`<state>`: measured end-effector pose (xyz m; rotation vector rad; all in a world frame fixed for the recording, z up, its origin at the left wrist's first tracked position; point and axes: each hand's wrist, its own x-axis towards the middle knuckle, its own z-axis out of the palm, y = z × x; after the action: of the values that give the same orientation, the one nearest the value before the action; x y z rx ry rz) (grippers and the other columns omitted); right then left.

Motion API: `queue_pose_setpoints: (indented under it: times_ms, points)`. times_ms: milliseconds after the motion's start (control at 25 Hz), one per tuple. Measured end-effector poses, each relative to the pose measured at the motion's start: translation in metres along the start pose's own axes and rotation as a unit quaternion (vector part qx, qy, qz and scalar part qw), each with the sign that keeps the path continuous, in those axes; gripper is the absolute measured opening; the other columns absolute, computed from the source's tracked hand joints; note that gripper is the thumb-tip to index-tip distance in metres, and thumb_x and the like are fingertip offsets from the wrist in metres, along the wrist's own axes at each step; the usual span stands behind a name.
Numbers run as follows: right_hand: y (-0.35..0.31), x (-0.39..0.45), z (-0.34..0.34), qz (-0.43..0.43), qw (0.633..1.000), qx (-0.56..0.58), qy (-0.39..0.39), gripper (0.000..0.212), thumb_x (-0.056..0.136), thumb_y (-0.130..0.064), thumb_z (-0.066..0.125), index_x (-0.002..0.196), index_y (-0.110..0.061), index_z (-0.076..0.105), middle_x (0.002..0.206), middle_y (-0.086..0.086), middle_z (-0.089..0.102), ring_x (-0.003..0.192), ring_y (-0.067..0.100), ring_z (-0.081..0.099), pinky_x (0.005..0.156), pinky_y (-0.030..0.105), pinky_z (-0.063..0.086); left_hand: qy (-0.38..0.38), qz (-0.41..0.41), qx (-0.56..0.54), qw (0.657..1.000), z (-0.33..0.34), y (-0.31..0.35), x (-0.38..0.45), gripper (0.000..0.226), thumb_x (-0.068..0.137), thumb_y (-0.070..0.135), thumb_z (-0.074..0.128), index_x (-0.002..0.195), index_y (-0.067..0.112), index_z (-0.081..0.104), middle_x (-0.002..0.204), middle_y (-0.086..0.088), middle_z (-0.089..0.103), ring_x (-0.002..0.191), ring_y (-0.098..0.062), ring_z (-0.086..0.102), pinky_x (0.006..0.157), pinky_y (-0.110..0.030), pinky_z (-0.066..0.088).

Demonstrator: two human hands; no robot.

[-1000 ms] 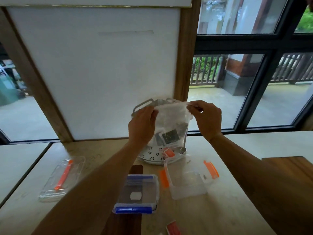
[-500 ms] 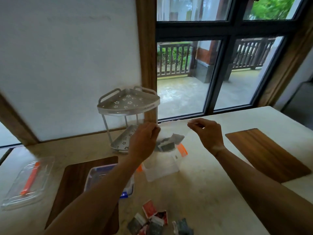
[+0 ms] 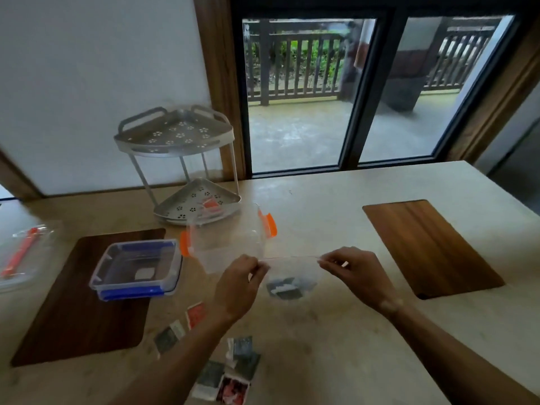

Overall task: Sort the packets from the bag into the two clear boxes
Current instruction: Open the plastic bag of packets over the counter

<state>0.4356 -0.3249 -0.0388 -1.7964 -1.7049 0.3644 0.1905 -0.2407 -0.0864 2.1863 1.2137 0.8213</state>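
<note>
My left hand [image 3: 239,283] and my right hand [image 3: 355,273] each pinch a top corner of a clear plastic bag [image 3: 292,276], held stretched just above the table. Dark grey packets [image 3: 287,287] show through its lower part. Behind the bag stands a clear box with orange clips [image 3: 230,239]. A clear box with blue clips [image 3: 137,268] rests on a dark wooden board [image 3: 73,311] to the left. Loose red and grey packets [image 3: 230,372] lie on the table near my left forearm, with a red packet [image 3: 195,314] further left.
A grey two-tier corner rack [image 3: 181,165] stands behind the boxes, a red packet [image 3: 209,203] on its lower shelf. A clear lid with an orange strip [image 3: 20,252] lies far left. A lighter wooden board [image 3: 429,247] is at the right. Windows back the table.
The bag came down from in front of the rack to just above the table, both hands still holding its top. My view tilted down and right, bringing loose packets into sight.
</note>
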Motion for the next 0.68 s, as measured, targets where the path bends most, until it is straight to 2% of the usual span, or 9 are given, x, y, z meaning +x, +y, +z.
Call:
queue_pose_setpoints:
  times_ms: [200,320,440,520,680]
  points:
    - [0.024,-0.029,0.017,0.005,0.998,-0.003,-0.055,0.012,0.084,-0.031,0.072,0.091,-0.022,0.076,0.084,-0.007,0.073,0.072,0.005,0.063,0.066,0.027,0.057,-0.018,-0.082,0.019,0.996,0.032,-0.005,-0.032,0.021,0.094,0.026,0.06,0.087,0.009,0.07,0.083,-0.004,0.062,0.075,-0.016,0.055,0.064,-0.019,0.04]
    - [0.031,-0.044,0.026,0.023,0.996,-0.015,-0.085,0.012,0.085,-0.036,0.07,0.087,-0.026,0.076,0.08,-0.012,0.073,0.067,0.001,0.062,0.062,0.023,0.055,-0.047,-0.117,0.006,0.992,0.041,-0.007,-0.043,0.02,0.094,0.026,0.06,0.089,0.009,0.07,0.086,-0.003,0.062,0.078,-0.017,0.056,0.068,-0.028,0.046]
    - [0.032,-0.053,0.032,0.045,0.992,-0.01,-0.119,0.013,0.085,-0.04,0.068,0.085,-0.029,0.075,0.077,-0.014,0.072,0.067,-0.001,0.062,0.063,0.026,0.056,-0.072,-0.126,-0.002,0.989,0.045,-0.016,-0.051,0.022,0.093,0.028,0.059,0.089,0.01,0.071,0.085,-0.005,0.065,0.078,-0.019,0.058,0.072,-0.036,0.048]
    - [0.028,-0.051,0.032,0.049,0.991,0.001,-0.125,0.014,0.084,-0.042,0.067,0.09,-0.031,0.074,0.079,-0.017,0.071,0.07,-0.002,0.063,0.065,0.027,0.056,-0.077,-0.127,-0.007,0.989,0.047,-0.021,-0.052,0.022,0.093,0.029,0.059,0.087,0.011,0.07,0.082,-0.003,0.063,0.078,-0.018,0.057,0.071,-0.034,0.047]
    - [0.008,-0.031,0.037,0.021,0.988,0.013,-0.155,0.02,0.087,-0.046,0.061,0.102,-0.036,0.07,0.084,-0.022,0.068,0.074,-0.005,0.062,0.067,0.02,0.055,-0.08,-0.12,-0.009,0.99,0.048,-0.023,-0.053,0.023,0.093,0.035,0.058,0.085,0.016,0.068,0.082,0.005,0.056,0.078,-0.012,0.053,0.069,-0.028,0.045]
